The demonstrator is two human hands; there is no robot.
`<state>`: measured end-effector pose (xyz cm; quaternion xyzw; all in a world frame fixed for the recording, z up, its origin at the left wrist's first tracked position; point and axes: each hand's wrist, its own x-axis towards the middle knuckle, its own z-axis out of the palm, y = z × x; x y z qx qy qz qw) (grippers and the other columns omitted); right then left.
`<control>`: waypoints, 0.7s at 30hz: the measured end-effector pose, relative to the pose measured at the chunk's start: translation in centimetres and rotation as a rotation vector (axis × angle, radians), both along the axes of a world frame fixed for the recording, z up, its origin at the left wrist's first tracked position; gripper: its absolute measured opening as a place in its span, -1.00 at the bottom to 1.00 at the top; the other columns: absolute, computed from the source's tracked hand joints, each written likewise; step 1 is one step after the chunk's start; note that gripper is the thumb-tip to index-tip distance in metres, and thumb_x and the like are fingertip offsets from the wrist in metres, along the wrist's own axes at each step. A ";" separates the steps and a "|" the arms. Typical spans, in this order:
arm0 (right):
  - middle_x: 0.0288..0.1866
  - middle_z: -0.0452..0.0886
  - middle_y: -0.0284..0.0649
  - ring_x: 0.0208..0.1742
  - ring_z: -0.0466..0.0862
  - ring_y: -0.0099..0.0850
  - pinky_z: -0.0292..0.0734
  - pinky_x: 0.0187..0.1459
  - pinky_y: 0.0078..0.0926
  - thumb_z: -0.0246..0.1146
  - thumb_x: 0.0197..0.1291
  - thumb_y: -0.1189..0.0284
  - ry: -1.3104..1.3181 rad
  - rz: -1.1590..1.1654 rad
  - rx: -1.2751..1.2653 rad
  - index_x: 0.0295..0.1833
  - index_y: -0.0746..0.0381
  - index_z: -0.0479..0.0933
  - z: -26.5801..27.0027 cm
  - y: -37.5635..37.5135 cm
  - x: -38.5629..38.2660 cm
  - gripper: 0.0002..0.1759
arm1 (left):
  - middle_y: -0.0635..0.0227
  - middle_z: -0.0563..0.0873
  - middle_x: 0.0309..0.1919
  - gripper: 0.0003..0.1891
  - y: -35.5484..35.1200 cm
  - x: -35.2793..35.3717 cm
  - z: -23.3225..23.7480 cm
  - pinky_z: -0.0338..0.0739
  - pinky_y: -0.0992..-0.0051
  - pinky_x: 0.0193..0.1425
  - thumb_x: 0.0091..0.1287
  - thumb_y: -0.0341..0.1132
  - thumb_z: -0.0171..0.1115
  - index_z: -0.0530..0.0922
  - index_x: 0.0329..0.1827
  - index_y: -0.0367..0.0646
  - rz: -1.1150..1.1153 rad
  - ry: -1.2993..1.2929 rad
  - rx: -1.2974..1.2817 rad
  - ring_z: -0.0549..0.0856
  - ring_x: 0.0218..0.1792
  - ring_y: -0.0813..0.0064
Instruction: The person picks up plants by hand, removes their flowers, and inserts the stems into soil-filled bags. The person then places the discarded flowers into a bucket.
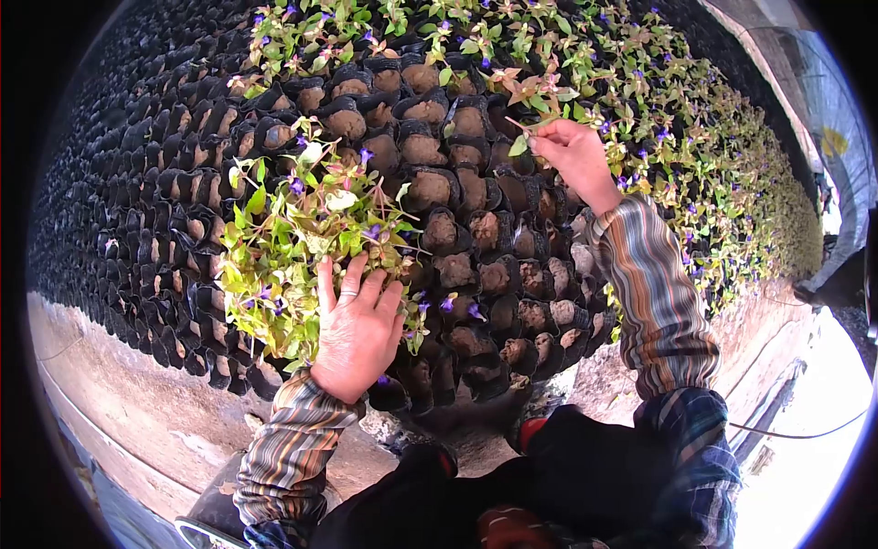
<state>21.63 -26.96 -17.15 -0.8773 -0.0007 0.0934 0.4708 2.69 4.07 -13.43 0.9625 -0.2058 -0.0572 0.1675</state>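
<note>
Pale ground [119, 384], exposed at the near side, bearing closely packed rows of black bags [426, 188] of brown soil. Leafy plants [722, 188] with purple flowers occupy the far and right parts; a loose heap of flowering cuttings [274, 242] lies across bags left of centre.

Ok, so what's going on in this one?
A person's left hand rests on a heap of leafy, purple-flowered sprigs, which lies on black bags of soil. The right hand pinches a single small sprig between thumb and fingers. More flowering plants spread along the far side and to the right.
</note>
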 end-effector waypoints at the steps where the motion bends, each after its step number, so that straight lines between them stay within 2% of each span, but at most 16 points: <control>1: -0.36 0.71 -0.37 -0.39 0.62 -0.62 0.48 -0.32 -0.55 0.39 0.16 0.44 -0.102 0.029 -0.245 -0.26 0.23 0.66 0.3 -0.5 0.4 -0.90 | 0.22 0.59 0.03 -0.61 0.0 0.0 -0.1 -0.09 -0.28 0.48 0.10 -0.28 0.38 0.60 0.01 -0.15 0.001 -0.004 -0.009 0.38 0.31 0.06; 2: -0.35 0.72 -0.36 -0.34 0.64 -0.56 0.49 -0.20 -0.47 0.39 0.15 0.40 -0.203 0.057 -0.488 -0.30 0.17 0.68 0.4 -0.9 0.9 -0.92 | 0.22 0.59 0.03 -0.62 0.0 0.0 -0.1 -0.09 -0.28 0.48 0.10 -0.28 0.38 0.60 0.01 -0.15 0.001 -0.002 -0.008 0.38 0.31 0.06; 5: -0.35 0.69 -0.34 -0.17 0.61 -0.42 0.32 0.11 -0.27 0.38 0.07 0.36 -0.614 0.224 -0.750 -0.38 0.09 0.69 0.7 -0.1 1.9 -0.94 | 0.22 0.59 0.02 -0.62 0.0 0.1 0.1 -0.09 -0.28 0.48 0.10 -0.28 0.37 0.60 0.01 -0.15 -0.001 0.005 -0.004 0.38 0.31 0.07; 8: -0.37 0.64 -0.36 -0.05 0.55 -0.34 0.13 0.24 -0.18 0.38 0.01 0.37 -0.597 0.357 -0.871 -0.40 0.07 0.68 -0.1 1.2 3.3 -0.96 | 0.22 0.59 0.02 -0.62 -0.1 0.2 0.0 -0.08 -0.27 0.47 0.10 -0.28 0.37 0.60 0.01 -0.16 -0.001 0.006 -0.003 0.38 0.31 0.07; 9: -0.40 0.60 -0.34 -0.07 0.56 -0.34 0.19 0.20 -0.18 0.36 0.00 0.39 -0.632 0.381 -0.957 -0.43 0.08 0.66 -0.4 1.8 3.7 -0.97 | 0.22 0.59 0.02 -0.62 -0.1 0.2 0.0 -0.08 -0.27 0.47 0.10 -0.28 0.37 0.60 0.01 -0.16 -0.001 0.006 -0.004 0.38 0.31 0.07; 12: -0.39 0.60 -0.32 -0.06 0.56 -0.32 0.19 0.19 -0.18 0.35 -0.02 0.41 -0.677 0.406 -1.129 -0.43 0.12 0.66 -1.4 2.6 4.7 -0.96 | 0.22 0.59 0.02 -0.62 -0.1 0.2 -0.2 -0.08 -0.26 0.47 0.11 -0.28 0.37 0.60 0.01 -0.16 -0.003 0.004 -0.006 0.38 0.31 0.08; 17: -0.50 0.58 -0.30 -0.16 0.55 -0.31 0.24 0.10 -0.20 0.30 -0.05 0.44 -0.696 0.463 -1.151 -0.60 0.14 0.64 -1.6 3.3 5.6 -0.86 | 0.24 0.59 0.02 -0.62 0.0 0.3 -0.4 -0.08 -0.26 0.47 0.11 -0.28 0.37 0.60 0.01 -0.15 -0.005 0.000 -0.003 0.39 0.30 0.08; 21: -0.49 0.59 -0.30 -0.10 0.57 -0.29 0.22 0.19 -0.17 0.29 -0.06 0.47 -0.648 0.469 -1.215 -0.58 0.16 0.65 -2.2 3.7 5.5 -0.89 | 0.25 0.59 0.02 -0.62 -0.1 0.4 -0.4 -0.07 -0.26 0.48 0.12 -0.29 0.36 0.60 0.02 -0.14 -0.005 0.001 0.002 0.39 0.30 0.10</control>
